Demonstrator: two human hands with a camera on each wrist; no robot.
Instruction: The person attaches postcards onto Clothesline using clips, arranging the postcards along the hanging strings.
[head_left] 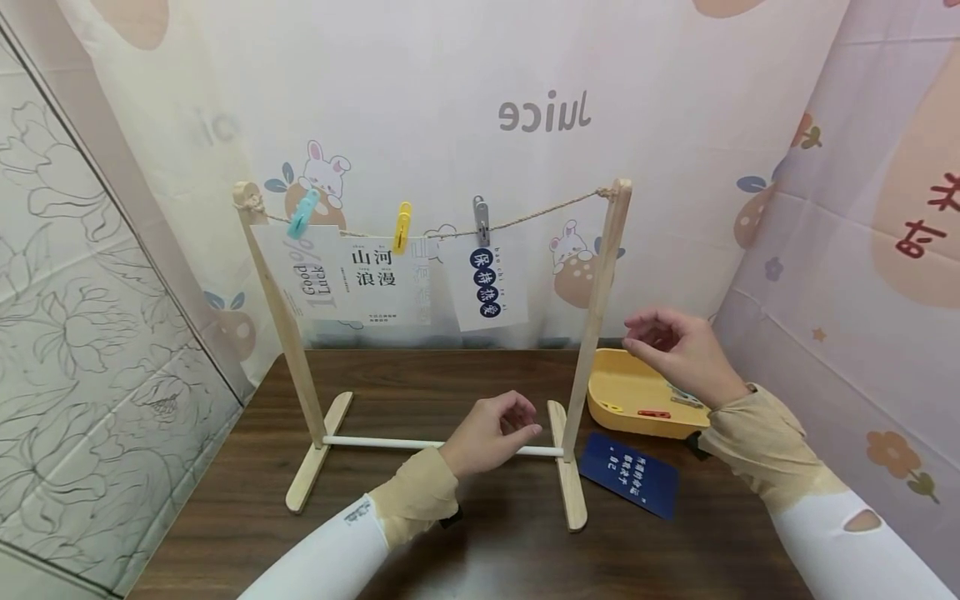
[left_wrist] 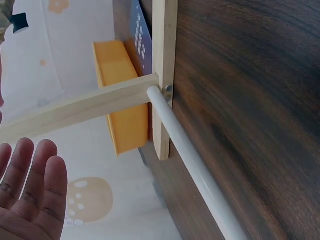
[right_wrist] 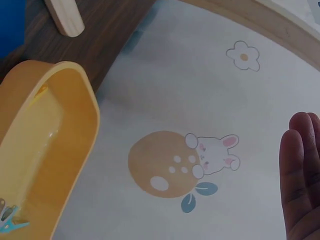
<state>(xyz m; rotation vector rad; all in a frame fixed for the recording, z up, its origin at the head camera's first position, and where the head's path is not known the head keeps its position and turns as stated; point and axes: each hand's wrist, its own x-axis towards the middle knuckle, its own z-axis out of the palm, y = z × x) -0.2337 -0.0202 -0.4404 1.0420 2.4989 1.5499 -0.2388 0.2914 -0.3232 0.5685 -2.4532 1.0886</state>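
My left hand (head_left: 491,433) hovers in front of the rack's white crossbar (head_left: 375,442), fingers loosely curved and holding nothing. Above the yellow bin (head_left: 622,383) is my right hand (head_left: 686,350), also holding nothing; its fingers look relaxed in the right wrist view. Three cards hang from the twine (head_left: 555,208): a "Good Luck" card (head_left: 300,292) under a light blue clothespin (head_left: 303,212), a white card (head_left: 382,302) under a yellow clothespin (head_left: 402,227), and a card with dark circles (head_left: 488,283) under a grey clothespin (head_left: 481,221). The first two overlap.
A dark blue card (head_left: 630,475) lies on the wooden table (head_left: 495,517), beside the rack's right foot (head_left: 572,492). Inside the bin are several clothespins, including a red one (head_left: 654,414). The rack's right post (head_left: 597,308) rises between my hands. Printed curtains (head_left: 420,108) enclose the table.
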